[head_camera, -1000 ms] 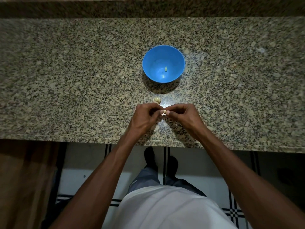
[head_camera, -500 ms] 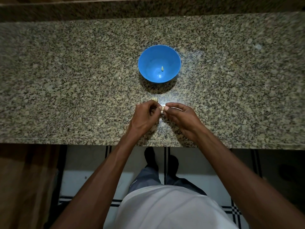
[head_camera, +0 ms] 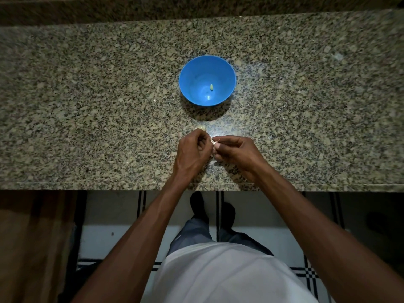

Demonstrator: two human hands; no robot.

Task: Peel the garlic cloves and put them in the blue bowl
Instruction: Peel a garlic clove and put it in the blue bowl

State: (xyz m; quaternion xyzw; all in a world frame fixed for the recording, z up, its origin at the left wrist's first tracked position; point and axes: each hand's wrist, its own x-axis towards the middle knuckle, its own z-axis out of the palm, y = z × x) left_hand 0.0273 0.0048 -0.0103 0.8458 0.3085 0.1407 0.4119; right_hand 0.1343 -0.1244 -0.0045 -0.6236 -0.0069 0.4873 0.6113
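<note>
Where the speckled granite counter (head_camera: pixel 87 106) fills the upper half of the head view, we see its front edge running across the middle, and below it a tiled floor (head_camera: pixel 113 232) with dark lines. At the bottom our white shirt (head_camera: pixel 218 276) takes up the centre, with grey trousers (head_camera: pixel 192 232) and dark shoes (head_camera: pixel 197 204) showing above it.

On the counter stands the blue bowl (head_camera: pixel 190 71), upright, just past our hands. One peeled garlic clove (head_camera: pixel 211 87) lies on its floor.

Our left hand (head_camera: pixel 192 152) and right hand (head_camera: pixel 236 152) meet near the counter's front edge, between the bowl and us. Both have their fingers curled in, and together they pinch a small garlic clove (head_camera: pixel 213 141) at the fingertips; only a pale sliver of it and its skin shows between them, so we cannot tell how much is peeled.

Another garlic piece (head_camera: pixel 201 127), still pale and papery, sits on the granite just beyond the left hand's knuckles, between the hand and the bowl's shadow.
</note>
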